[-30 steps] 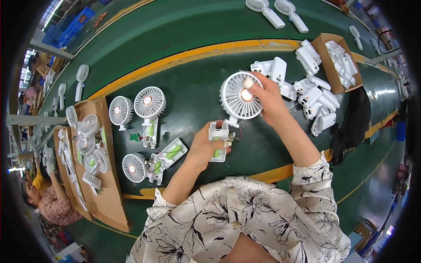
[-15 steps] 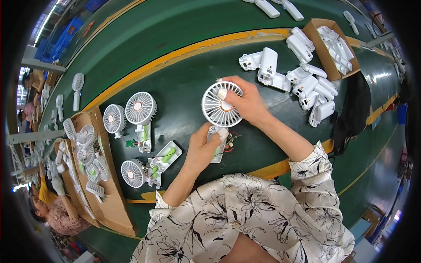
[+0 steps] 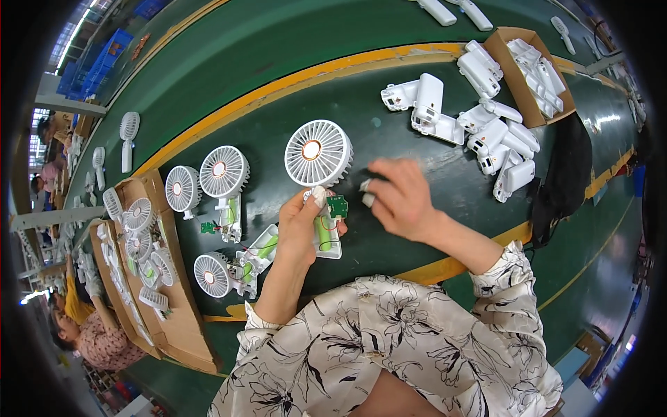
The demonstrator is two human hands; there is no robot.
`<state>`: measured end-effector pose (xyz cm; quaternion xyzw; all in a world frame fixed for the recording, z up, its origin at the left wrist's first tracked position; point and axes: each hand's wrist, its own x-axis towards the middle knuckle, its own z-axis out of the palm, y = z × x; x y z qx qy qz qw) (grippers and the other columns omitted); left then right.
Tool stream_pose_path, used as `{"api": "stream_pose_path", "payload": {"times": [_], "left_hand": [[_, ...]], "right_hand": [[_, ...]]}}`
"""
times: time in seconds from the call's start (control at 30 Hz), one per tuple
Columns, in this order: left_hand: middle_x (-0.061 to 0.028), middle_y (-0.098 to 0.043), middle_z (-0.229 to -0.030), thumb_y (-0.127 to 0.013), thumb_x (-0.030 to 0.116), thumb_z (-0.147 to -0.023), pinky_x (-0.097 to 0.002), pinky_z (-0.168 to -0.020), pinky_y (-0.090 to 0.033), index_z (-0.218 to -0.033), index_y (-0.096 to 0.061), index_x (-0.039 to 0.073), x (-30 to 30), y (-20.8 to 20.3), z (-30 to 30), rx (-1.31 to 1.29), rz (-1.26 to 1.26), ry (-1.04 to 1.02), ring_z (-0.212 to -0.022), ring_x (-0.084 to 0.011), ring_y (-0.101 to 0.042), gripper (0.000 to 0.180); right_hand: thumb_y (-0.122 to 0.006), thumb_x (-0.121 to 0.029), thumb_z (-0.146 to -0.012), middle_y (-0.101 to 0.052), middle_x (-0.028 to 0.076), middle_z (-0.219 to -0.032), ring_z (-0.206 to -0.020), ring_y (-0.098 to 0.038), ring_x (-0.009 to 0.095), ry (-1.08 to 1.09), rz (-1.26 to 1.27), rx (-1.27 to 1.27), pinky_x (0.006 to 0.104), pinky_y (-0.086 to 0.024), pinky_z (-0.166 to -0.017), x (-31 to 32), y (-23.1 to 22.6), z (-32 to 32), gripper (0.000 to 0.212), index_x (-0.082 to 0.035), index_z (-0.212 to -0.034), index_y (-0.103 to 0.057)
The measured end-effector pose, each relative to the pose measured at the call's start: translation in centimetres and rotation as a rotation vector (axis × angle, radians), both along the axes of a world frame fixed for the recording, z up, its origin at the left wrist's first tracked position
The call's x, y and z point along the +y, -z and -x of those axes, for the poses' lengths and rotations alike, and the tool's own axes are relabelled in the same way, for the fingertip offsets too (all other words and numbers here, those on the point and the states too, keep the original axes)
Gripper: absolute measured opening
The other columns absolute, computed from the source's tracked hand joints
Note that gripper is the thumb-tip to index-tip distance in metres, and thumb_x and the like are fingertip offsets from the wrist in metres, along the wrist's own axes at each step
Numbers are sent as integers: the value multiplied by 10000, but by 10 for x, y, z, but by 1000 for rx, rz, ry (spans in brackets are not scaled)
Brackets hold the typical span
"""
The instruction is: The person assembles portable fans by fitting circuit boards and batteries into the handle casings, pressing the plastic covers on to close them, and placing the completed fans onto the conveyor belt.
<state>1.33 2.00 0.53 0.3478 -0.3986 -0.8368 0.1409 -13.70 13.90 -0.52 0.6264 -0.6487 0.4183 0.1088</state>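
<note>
A white handheld fan (image 3: pixel 318 151) is in my left hand (image 3: pixel 299 226), gripped just below its round head. Its handle is uncovered. A green battery (image 3: pixel 324 234) lies inside, and a green circuit board (image 3: pixel 338 206) with thin wires sticks out beside my fingers. My right hand (image 3: pixel 406 205) hovers to the right of the board, apart from the fan. Its fingers are bent and spread, with white covers on some tips and nothing seen between them. Left of my left hand lie more opened fans, among them a large one (image 3: pixel 224 170) and a lower one (image 3: pixel 212 274).
White handle housings (image 3: pixel 490 139) are heaped at the right, by a cardboard box (image 3: pixel 506 69) of white parts. Black cloth (image 3: pixel 566 174) hangs over the table there. Another cardboard box (image 3: pixel 191 306) with fans stands at the left. Finished fans (image 3: pixel 128 139) lie beyond the yellow line.
My right hand has let go of the fan's head and drawn back to the right. The fan has shifted left in my left hand, and its circuit board has come into sight.
</note>
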Motion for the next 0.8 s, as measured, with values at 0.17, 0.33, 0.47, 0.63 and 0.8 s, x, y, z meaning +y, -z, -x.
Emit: {"api": "stream_pose_path", "payload": {"times": [0.17, 0.33, 0.47, 0.63, 0.8], "left_hand": [[-109, -597, -758, -457, 161, -883, -302, -491, -510, -944, -533, -22, 4, 13, -4, 68, -105, 61, -543, -203, -593, 208], [-118, -597, -729, -503, 172, -854, -303, -485, -514, -921, -526, -16, 6, 3, 1, -22, -176, 139, -550, -203, -602, 201], [-119, -599, -719, -560, 239, -831, -300, -479, -516, -912, -523, -24, 3, 8, -4, 6, -246, 227, -554, -211, -608, 278], [-154, -600, -724, -577, 252, -818, -339, -530, -532, -919, -529, -44, 4, 12, -6, 59, -264, 338, -578, -243, -618, 316], [-159, -601, -715, -525, 152, -809, -325, -521, -533, -883, -540, -57, 5, 7, -6, 138, -208, 345, -571, -238, -615, 222]], "right_hand": [[-605, -99, -590, -537, 82, -929, -842, -540, 230, -134, 126, -3, 385, -417, -766, -16, -18, -20, 218, -40, -792, -550], [-611, -107, -590, -551, 56, -892, -787, -542, 181, -246, 39, 42, 418, -388, -843, -21, -25, -17, 189, -62, -765, -554], [-637, -87, -580, -536, 56, -927, -886, -506, 206, -365, -187, -35, 426, -326, -913, -24, -45, -10, 274, -54, -837, -549], [-597, -12, -592, -524, 69, -885, -874, -498, 249, -410, -339, -99, 398, -336, -909, -27, -46, -4, 308, -37, -894, -541], [-625, -38, -610, -546, 33, -810, -822, -527, 206, -420, -293, -200, 375, -350, -870, -30, -42, -8, 206, -47, -810, -577]]}}
